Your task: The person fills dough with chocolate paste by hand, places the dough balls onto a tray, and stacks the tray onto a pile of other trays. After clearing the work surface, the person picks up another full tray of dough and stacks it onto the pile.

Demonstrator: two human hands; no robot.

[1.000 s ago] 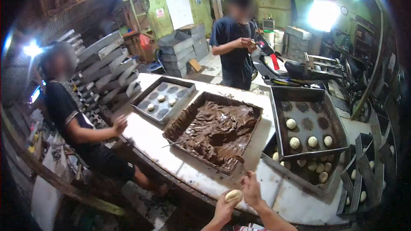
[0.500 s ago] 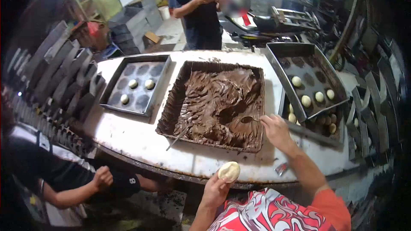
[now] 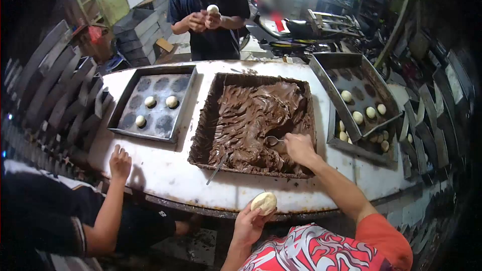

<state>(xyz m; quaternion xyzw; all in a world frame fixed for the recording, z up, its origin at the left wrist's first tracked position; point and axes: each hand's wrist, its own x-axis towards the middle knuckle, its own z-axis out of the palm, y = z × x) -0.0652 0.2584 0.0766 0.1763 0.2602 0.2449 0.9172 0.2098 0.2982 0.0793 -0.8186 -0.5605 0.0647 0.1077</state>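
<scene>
A flattened round of pale dough [image 3: 264,203] rests in the fingers of my left hand [image 3: 249,225], just off the table's near edge. My right hand [image 3: 300,148] grips a spoon [image 3: 273,141], whose bowl is at the surface of the brown paste. That thick, ridged paste [image 3: 251,115] fills a big square tray [image 3: 202,143] in the middle of the table. Another metal utensil [image 3: 217,170] leans over the tray's near rim.
At left, a metal tray [image 3: 173,133] holds three dough balls. Stacked trays [image 3: 351,133] with dough balls stand at right. Across the table [image 3: 165,173], a person [image 3: 208,20] holds a dough ball. Another person's hand [image 3: 120,163] is over the left near edge.
My right hand and the spoon have moved left over the paste. The left co-worker's hand has risen to the table edge. The person opposite now shows a dough ball in raised hands.
</scene>
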